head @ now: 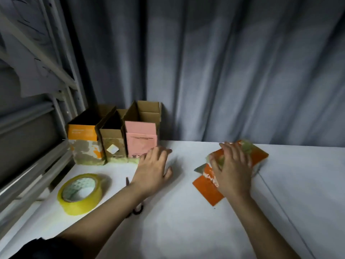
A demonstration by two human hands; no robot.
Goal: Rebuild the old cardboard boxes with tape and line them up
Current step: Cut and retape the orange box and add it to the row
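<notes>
Three rebuilt boxes stand open-topped in a row at the back left: an orange box (83, 135), a brown box (113, 141) and a pink box (141, 141). My left hand (153, 169) hovers flat, fingers spread, just right of the pink box's base. On the right lies an orange box (207, 189) on its side, its flaps spread toward me and tape across its top. My right hand (231, 169) lies on top of it, fingers curved over the taped end. A roll of yellowish tape (80, 193) lies flat at front left.
Scissors (137, 210) lie under my left forearm, mostly hidden. The white table (186, 230) runs to a grey curtain (224, 71) at the back. A metal frame (37, 128) borders the left side. A seam crosses the table on the right.
</notes>
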